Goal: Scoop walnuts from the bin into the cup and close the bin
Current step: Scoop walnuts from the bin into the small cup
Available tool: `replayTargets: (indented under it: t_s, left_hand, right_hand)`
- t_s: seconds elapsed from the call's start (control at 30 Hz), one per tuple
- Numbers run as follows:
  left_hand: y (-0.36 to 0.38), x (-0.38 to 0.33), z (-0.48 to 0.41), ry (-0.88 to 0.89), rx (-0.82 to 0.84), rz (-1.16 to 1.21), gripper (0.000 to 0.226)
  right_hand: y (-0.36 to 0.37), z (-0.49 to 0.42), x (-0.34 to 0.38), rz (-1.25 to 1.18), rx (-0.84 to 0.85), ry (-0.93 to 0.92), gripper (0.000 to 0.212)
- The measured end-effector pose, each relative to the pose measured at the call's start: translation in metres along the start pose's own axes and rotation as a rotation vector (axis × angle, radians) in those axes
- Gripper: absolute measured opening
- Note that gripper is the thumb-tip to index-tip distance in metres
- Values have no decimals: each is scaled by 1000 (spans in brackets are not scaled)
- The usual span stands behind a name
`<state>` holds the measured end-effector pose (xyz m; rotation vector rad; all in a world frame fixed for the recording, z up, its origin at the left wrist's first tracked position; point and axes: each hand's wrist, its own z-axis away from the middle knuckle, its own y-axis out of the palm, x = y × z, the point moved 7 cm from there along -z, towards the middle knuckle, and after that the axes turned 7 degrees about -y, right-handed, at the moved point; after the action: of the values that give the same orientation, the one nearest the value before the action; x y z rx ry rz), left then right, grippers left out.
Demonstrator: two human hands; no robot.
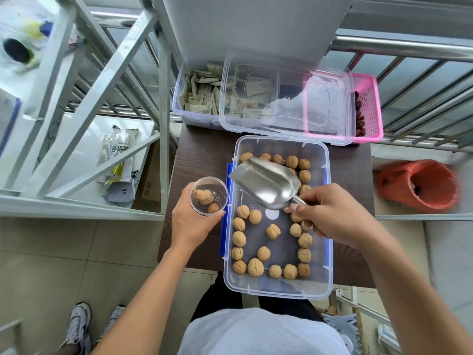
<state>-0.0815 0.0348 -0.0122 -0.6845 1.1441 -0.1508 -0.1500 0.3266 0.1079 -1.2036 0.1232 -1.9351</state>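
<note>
The left grip (190, 224) wraps the cup (209, 196), a few walnuts (255, 267) inside, just beside the bin's (279, 294) left rim, the right grip (330, 216) clenches the empty scoop's (266, 183) handle over the bin, and a hasty pour could spill nuts past that narrow mouth or nudge the overhanging bin off the table (199, 155).

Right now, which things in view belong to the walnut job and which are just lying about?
Job: walnut bin, walnuts, scoop in right hand, cup in left hand, clear lid.
Lying about: sachet bin, pink basket, orange waste bin, paper cups.
</note>
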Motion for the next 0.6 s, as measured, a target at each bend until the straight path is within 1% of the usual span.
replayTargets:
  t_s: [0.07,0.13,0.3,0.43,0.53,0.6]
  left_hand:
    - [0,2,1,3,4,0,85]
    - [-1,0,2,13,-2,4,85]
    - [-11,-2,0,0,-113,88,86]
    - [-11,-2,-2,17,-89,64,86]
    - [-9,-2,-2,14,-65,61,86]
    - [-7,-2,-1,7,-62,71,85]
  right_hand:
    - [-4,-6,-21,-34,-77,71,30]
    - [-2,-12,-41,4,-109,124,33]
    - [17,-16,-86,64,-65,276,35]
    - [30,-14,-106,101,-33,341,34]
    - [35,-13,-114,67,-36,371,32]
    - [39,-15,-116,50,-39,367,34]
